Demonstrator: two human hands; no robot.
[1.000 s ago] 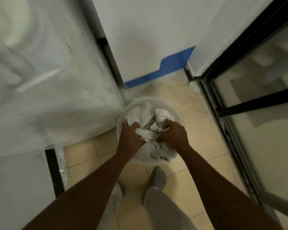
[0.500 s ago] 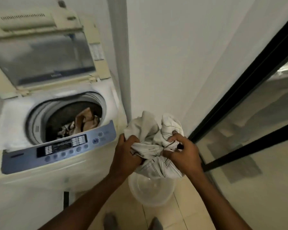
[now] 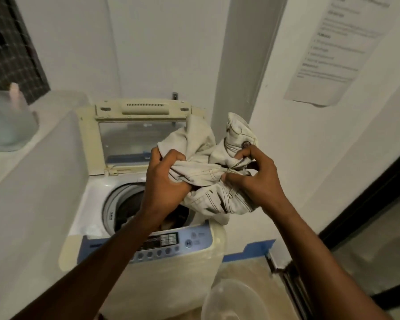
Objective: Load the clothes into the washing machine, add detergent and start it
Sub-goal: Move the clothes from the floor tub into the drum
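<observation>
Both hands, left hand (image 3: 165, 179) and right hand (image 3: 252, 179), grip a bunched cream garment (image 3: 208, 174) above the open washing machine (image 3: 171, 269) drum (something already inside). Raised lid (image 3: 136, 135) behind, clear bucket (image 3: 231, 301) near right, concrete ledge (image 3: 32, 181) left.

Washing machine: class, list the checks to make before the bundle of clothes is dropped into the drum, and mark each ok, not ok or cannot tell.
1. Washing machine lid raised: ok.
2. Both hands, left hand and right hand, gripping the bundle of clothes: ok.
3. Bundle over the drum opening: not ok, it hangs above the right rim.
4. Room left in drum: cannot tell.
5. Bucket emptied: ok.
</observation>
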